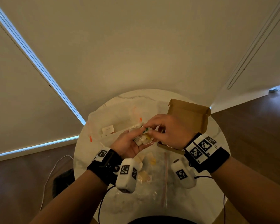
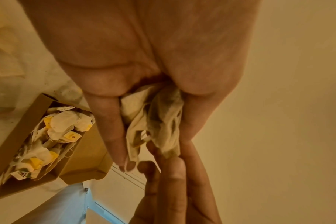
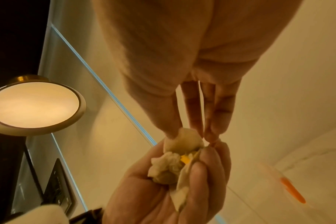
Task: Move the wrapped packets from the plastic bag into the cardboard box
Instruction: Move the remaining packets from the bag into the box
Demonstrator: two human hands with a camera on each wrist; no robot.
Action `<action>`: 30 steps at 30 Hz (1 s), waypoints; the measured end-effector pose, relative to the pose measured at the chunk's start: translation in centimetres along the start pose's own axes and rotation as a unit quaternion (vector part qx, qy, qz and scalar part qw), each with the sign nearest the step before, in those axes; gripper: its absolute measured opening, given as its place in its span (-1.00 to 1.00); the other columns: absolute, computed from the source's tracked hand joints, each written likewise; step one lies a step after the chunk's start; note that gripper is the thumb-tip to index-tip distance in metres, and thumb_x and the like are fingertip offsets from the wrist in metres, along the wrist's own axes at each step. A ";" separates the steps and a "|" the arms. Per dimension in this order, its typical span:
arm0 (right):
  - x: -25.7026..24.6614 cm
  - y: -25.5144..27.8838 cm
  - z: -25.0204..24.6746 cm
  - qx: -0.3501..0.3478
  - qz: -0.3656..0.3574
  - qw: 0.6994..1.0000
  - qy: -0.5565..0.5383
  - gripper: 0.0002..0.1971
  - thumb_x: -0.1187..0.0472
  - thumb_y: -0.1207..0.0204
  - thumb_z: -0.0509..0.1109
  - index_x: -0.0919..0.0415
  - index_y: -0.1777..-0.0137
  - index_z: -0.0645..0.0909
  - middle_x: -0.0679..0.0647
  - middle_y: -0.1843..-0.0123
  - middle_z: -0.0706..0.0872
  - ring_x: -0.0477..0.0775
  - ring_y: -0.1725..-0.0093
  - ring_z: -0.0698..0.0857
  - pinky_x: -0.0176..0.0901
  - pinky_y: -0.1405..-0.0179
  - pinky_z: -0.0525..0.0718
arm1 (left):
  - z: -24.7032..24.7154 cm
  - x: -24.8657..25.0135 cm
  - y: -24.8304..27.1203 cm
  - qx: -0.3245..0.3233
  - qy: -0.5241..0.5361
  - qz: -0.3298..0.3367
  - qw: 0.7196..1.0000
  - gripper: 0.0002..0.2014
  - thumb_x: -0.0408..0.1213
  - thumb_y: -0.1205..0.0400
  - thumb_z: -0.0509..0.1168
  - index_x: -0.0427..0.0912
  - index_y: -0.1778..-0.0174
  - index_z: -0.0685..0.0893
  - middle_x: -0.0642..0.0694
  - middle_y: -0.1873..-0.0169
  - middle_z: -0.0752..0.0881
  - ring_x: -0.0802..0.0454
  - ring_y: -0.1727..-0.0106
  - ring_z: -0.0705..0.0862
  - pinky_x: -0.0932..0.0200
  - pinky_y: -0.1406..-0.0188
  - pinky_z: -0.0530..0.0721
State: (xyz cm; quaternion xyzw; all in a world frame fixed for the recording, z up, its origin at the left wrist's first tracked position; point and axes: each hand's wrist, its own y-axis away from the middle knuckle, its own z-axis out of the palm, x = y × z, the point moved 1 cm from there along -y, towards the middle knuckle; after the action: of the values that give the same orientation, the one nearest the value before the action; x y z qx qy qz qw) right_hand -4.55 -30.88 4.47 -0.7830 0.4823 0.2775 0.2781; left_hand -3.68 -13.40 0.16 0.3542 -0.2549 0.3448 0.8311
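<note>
A small bunch of wrapped packets (image 1: 142, 137), pale paper with a touch of yellow, sits in the air above the middle of the round marble table (image 1: 217, 136), held between both hands. The left hand (image 1: 128, 145) lies palm up beneath the bunch, its fingers curled round it from below; from the left wrist the crumpled paper shows squeezed between those fingers (image 2: 113, 121). The right hand (image 1: 166, 131) comes in from the right, its thumb and fingertips pinching the top packet of the bunch, which the right wrist view shows plainly. Just to the right of the hands, partly behind the right hand, stands the cardboard box (image 1: 191, 113) with its lid flap raised at the far side; the left wrist view shows it already holding many packets with yellow tags. On the near part of the table lies a clear plastic bag (image 1: 152, 183) with a few packets inside. To the far left rests another clear bag with orange bits (image 1: 90, 139).
</note>
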 end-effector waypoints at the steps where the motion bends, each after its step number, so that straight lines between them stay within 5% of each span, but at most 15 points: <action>1: 0.0 0.0 0.0 -0.002 -0.009 1.000 0.006 -0.75 0.17 -0.49 0.51 0.02 -0.16 0.76 -0.05 -0.01 0.77 -0.14 0.10 0.70 -0.37 0.20 0.66 | 0.0 0.0 0.1 -0.004 0.003 0.002 1.000 -0.57 -0.24 -0.59 0.36 -0.40 -0.33 0.60 -0.29 -0.07 0.76 -0.13 -0.01 0.78 0.07 0.03 0.78; 10: 0.3 -0.1 0.3 0.013 -0.058 0.998 0.021 -0.82 0.23 -0.49 0.42 0.15 -0.03 0.80 -0.01 0.12 0.75 -0.20 0.21 0.63 -0.56 0.21 0.48 | 0.4 0.4 0.3 -0.056 -0.044 0.002 0.997 -0.56 -0.25 -0.46 0.45 -0.38 -0.22 0.67 -0.34 -0.04 0.76 -0.23 -0.03 0.79 0.05 0.02 0.77; 17: 0.0 0.1 0.2 -0.029 -0.050 0.997 0.054 -0.65 0.16 -0.43 0.54 0.09 -0.23 0.71 0.03 0.06 0.72 -0.06 0.09 0.64 -0.23 0.09 0.60 | 0.3 0.4 0.4 -0.062 -0.036 0.002 0.997 -0.65 -0.29 -0.56 0.29 -0.37 -0.22 0.66 -0.29 -0.02 0.76 -0.14 0.06 0.79 0.03 0.07 0.78; 21: 0.1 -0.1 0.2 -0.020 -0.053 0.996 0.067 -0.79 0.18 -0.47 0.48 0.12 -0.09 0.78 0.05 0.08 0.69 0.01 0.10 0.64 0.00 0.10 0.64 | 0.5 0.5 0.2 -0.066 -0.026 -0.009 0.997 -0.51 -0.13 -0.52 0.40 -0.39 -0.27 0.62 -0.31 0.01 0.78 -0.21 0.06 0.81 -0.02 0.03 0.80; 26: 0.1 -0.4 -1.0 0.091 0.022 0.995 0.028 -0.90 0.18 -0.52 0.46 0.09 0.03 0.80 -0.10 0.12 0.71 -0.17 0.24 0.63 -0.42 0.25 0.50 | 0.0 0.2 0.1 -0.089 -0.037 -0.012 0.995 -0.36 -0.08 -0.39 0.60 -0.39 -0.28 0.64 -0.44 -0.04 0.74 -0.28 0.00 0.79 0.00 0.03 0.78; 30: 0.0 -0.4 -2.7 0.123 0.060 0.991 0.007 -0.88 0.28 -0.51 0.47 0.12 0.00 0.79 -0.22 0.21 0.68 -0.25 0.24 0.63 -0.51 0.23 0.53 | -0.7 0.0 -0.1 -0.070 -0.048 -0.006 0.996 -0.62 -0.32 -0.54 0.34 -0.41 -0.25 0.63 -0.44 -0.01 0.73 -0.25 0.05 0.79 0.02 0.05 0.77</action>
State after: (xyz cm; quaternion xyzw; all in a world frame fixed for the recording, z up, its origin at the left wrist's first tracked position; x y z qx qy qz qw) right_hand -3.70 -32.61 6.40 -0.7141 0.5610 0.2271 0.3519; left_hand -3.44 -12.93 -0.29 0.3132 -0.3153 0.3037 0.8428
